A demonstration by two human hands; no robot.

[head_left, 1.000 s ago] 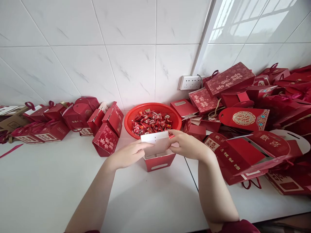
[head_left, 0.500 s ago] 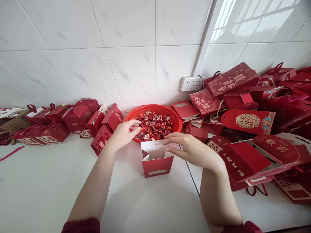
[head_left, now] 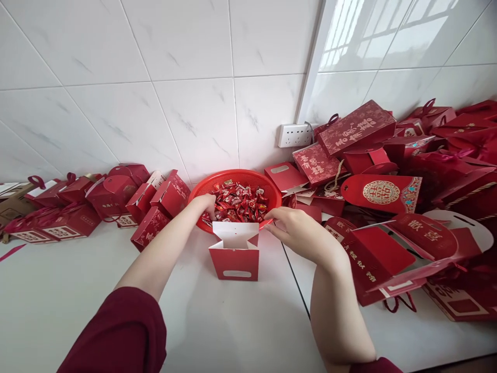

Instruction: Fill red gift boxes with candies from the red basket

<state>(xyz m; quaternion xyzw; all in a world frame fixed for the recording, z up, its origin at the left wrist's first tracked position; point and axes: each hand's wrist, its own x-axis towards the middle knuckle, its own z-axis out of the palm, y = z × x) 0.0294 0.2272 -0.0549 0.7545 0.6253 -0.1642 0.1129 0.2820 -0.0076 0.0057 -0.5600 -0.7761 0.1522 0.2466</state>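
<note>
White, grey-veined tile wall backs the pale, smooth bench. On the right is a jumbled heap of red decorated card boxes; to the left, a row of red card boxes, some with ribbon loops. Between them rests a round, red perforated basket, near the wall. The left hand reaches into its left side; whether its fingers pinch anything cannot be told. The right hand is at the basket's near right rim, fingers loosely bent, thumb apart, nothing visibly held. Just in front of the basket, the open red card box stands upright on the bench: white inside, back flap raised, side flaps creased inward, a pale rounded oblong across its plain front. Smallest are the shiny, red-wrapped candies, loosely piled in the basket, their wrappers flecked with white and gold.
</note>
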